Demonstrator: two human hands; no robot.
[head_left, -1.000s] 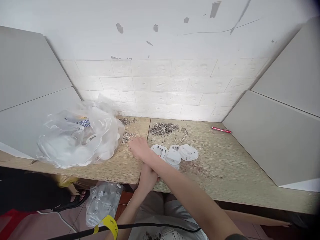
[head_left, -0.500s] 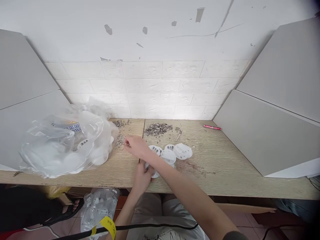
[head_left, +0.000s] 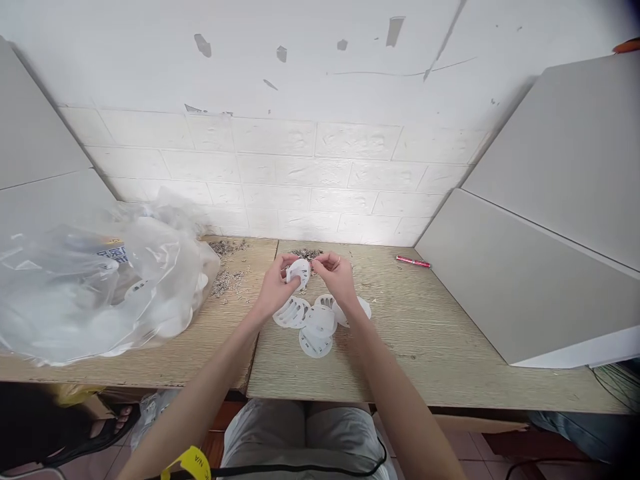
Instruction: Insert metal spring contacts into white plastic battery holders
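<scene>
A round white disc with small slots [head_left: 299,273] is raised above the table, pinched by my left hand [head_left: 278,285] between thumb and fingers. My right hand [head_left: 336,275] is at the disc's right edge, thumb and fingertips pressed together; whatever lies between them is too small to make out. Beneath both hands lies a loose group of similar white discs [head_left: 316,343], several with dark metal bits in their slots. Behind my fingers, a heap of small metal pieces [head_left: 306,254] is partly hidden.
A large clear plastic bag [head_left: 100,287] full of white discs fills the table's left side. More small metal pieces [head_left: 227,283] lie beside it. A red pen [head_left: 413,261] rests at the back right, near a grey panel [head_left: 540,280]. A black cable [head_left: 300,472] crosses my lap.
My left hand has lifted a disc from the table up to the back. My right hand has moved from the left-hand pile to the disc's right edge. The view has shifted slightly.
</scene>
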